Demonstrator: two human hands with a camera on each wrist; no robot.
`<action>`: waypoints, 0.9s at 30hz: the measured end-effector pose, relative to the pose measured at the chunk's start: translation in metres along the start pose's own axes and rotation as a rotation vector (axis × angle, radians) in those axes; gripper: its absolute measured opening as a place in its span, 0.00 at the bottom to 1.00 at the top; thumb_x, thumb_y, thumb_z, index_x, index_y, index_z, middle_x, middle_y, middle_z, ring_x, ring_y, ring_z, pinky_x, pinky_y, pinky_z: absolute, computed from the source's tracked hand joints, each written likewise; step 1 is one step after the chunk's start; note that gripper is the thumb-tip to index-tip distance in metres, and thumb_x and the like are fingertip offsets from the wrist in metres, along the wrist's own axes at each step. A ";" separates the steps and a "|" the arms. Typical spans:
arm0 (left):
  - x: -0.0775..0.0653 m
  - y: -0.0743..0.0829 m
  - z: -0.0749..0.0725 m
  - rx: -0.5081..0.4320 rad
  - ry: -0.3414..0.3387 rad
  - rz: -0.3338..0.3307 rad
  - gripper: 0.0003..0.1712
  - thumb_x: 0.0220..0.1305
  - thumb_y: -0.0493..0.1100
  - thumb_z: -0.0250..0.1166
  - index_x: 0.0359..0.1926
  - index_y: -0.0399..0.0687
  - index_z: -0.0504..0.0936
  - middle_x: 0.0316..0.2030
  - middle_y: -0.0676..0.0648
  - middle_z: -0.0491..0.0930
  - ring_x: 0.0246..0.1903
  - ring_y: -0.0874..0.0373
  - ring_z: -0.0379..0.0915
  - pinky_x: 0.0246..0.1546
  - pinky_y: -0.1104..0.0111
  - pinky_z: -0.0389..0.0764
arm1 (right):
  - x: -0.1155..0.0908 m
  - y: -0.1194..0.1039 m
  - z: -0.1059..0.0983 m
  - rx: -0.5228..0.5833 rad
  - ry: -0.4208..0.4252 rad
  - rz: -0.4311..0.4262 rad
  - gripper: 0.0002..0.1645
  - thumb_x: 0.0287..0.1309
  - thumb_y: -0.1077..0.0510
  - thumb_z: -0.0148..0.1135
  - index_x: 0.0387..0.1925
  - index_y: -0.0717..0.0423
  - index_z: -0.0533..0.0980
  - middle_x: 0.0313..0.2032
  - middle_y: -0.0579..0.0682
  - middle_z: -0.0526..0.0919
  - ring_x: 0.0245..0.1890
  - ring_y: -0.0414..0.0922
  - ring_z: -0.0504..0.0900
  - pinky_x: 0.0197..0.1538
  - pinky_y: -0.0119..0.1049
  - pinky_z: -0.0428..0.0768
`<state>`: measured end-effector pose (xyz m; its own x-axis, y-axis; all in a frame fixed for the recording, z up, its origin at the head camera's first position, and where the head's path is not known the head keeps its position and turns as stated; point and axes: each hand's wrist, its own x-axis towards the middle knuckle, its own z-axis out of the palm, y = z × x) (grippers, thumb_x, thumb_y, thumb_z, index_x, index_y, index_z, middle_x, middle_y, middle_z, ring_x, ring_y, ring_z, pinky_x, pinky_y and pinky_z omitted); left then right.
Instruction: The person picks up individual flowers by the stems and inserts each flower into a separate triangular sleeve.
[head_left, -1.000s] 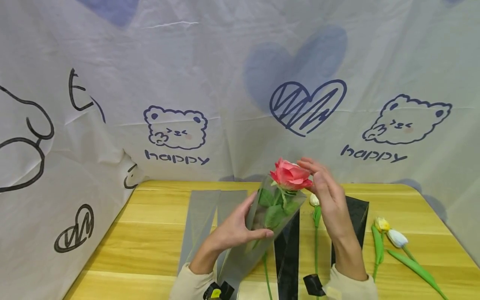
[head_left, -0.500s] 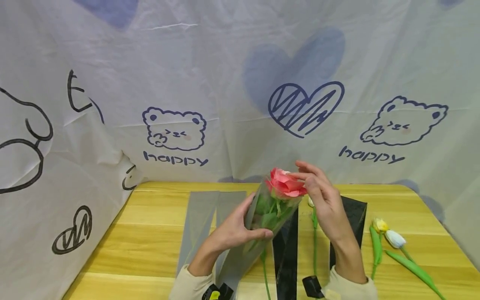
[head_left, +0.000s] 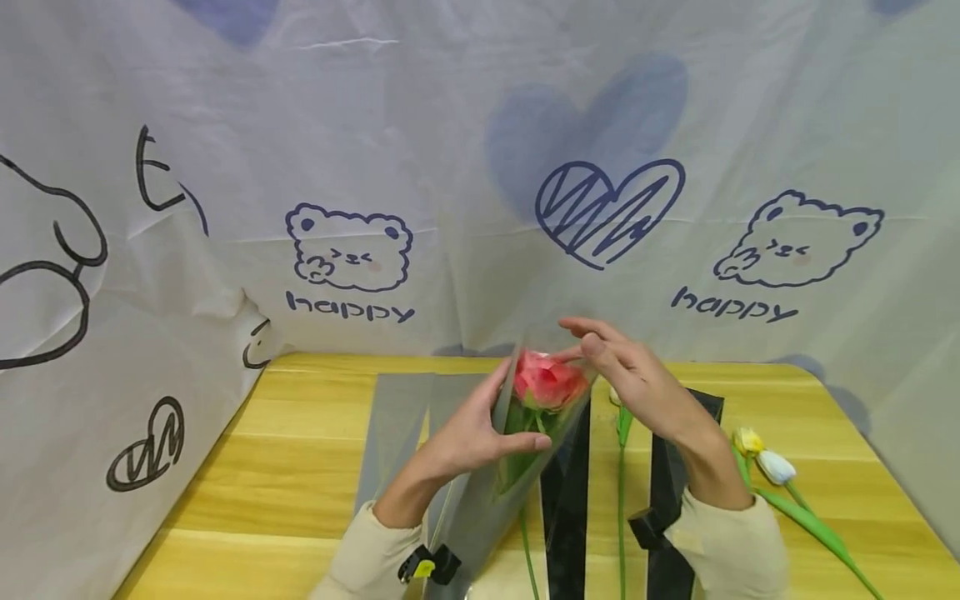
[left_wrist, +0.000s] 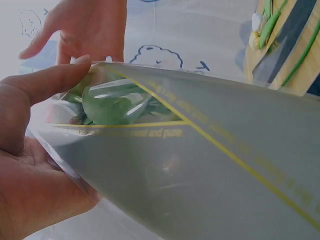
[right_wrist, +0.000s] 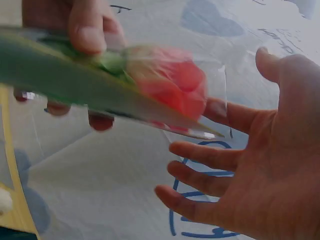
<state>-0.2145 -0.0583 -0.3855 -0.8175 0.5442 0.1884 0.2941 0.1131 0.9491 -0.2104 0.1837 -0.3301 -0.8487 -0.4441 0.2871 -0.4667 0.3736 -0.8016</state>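
A pink rose (head_left: 551,382) with green leaves stands tilted inside a clear-and-grey flower sleeve (head_left: 480,517). Its bloom now sits within the sleeve's open mouth, and the stem shows below. My left hand (head_left: 476,433) grips the sleeve around its upper part, thumb across the front. In the left wrist view the sleeve's yellow trim and print show, with leaves behind the clear window. My right hand (head_left: 637,375) is at the mouth with its fingers spread. In the right wrist view one of its fingertips (right_wrist: 217,107) is inside the clear film, right at the petals.
More grey sleeves (head_left: 397,417) lie on the wooden table (head_left: 300,450) at left. Black sleeves (head_left: 566,517) and a white tulip (head_left: 621,467) lie right of centre. A yellow tulip (head_left: 747,440) and another white tulip (head_left: 776,467) lie further right. A printed cloth (head_left: 465,167) hangs behind.
The rose has sunk from above the sleeve's rim down into its mouth. My right hand has followed it leftward and slightly down, while my left hand keeps its grip on the sleeve.
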 end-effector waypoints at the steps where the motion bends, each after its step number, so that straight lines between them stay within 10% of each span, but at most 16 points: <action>1: 0.000 0.003 -0.001 0.001 0.002 -0.005 0.61 0.58 0.38 0.78 0.82 0.52 0.48 0.76 0.49 0.60 0.73 0.52 0.57 0.72 0.50 0.59 | 0.003 -0.003 -0.003 -0.006 -0.038 0.012 0.30 0.83 0.46 0.36 0.75 0.56 0.65 0.62 0.57 0.80 0.70 0.61 0.67 0.67 0.76 0.54; 6: 0.001 0.013 -0.001 -0.008 -0.009 -0.015 0.60 0.57 0.39 0.78 0.82 0.50 0.49 0.73 0.50 0.64 0.72 0.55 0.59 0.72 0.52 0.60 | 0.020 -0.017 -0.021 -0.020 -0.207 0.098 0.37 0.81 0.38 0.31 0.78 0.54 0.59 0.55 0.55 0.85 0.73 0.62 0.63 0.69 0.75 0.44; 17: 0.003 0.021 0.002 -0.094 -0.026 -0.051 0.63 0.58 0.36 0.77 0.83 0.48 0.44 0.57 0.45 0.80 0.55 0.56 0.78 0.64 0.61 0.72 | 0.039 -0.028 -0.031 -0.095 -0.412 0.220 0.42 0.78 0.33 0.35 0.52 0.58 0.86 0.75 0.62 0.62 0.77 0.61 0.52 0.73 0.67 0.49; 21: -0.001 0.016 -0.003 -0.099 0.024 -0.106 0.64 0.59 0.39 0.77 0.82 0.44 0.40 0.65 0.40 0.74 0.62 0.51 0.73 0.68 0.56 0.68 | 0.033 -0.023 -0.032 -0.036 -0.331 0.134 0.35 0.81 0.39 0.36 0.65 0.57 0.78 0.72 0.59 0.68 0.76 0.60 0.56 0.71 0.69 0.53; 27: -0.015 -0.003 -0.044 -0.163 0.158 -0.236 0.66 0.58 0.37 0.77 0.82 0.43 0.37 0.65 0.35 0.72 0.58 0.47 0.73 0.69 0.52 0.66 | 0.010 -0.007 -0.022 0.080 0.011 0.052 0.30 0.83 0.45 0.39 0.69 0.59 0.73 0.68 0.53 0.74 0.72 0.53 0.65 0.67 0.64 0.67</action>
<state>-0.2256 -0.1036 -0.3800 -0.9241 0.3818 -0.0164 0.0149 0.0788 0.9968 -0.2212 0.1949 -0.3104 -0.8739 -0.4170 0.2497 -0.4014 0.3296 -0.8545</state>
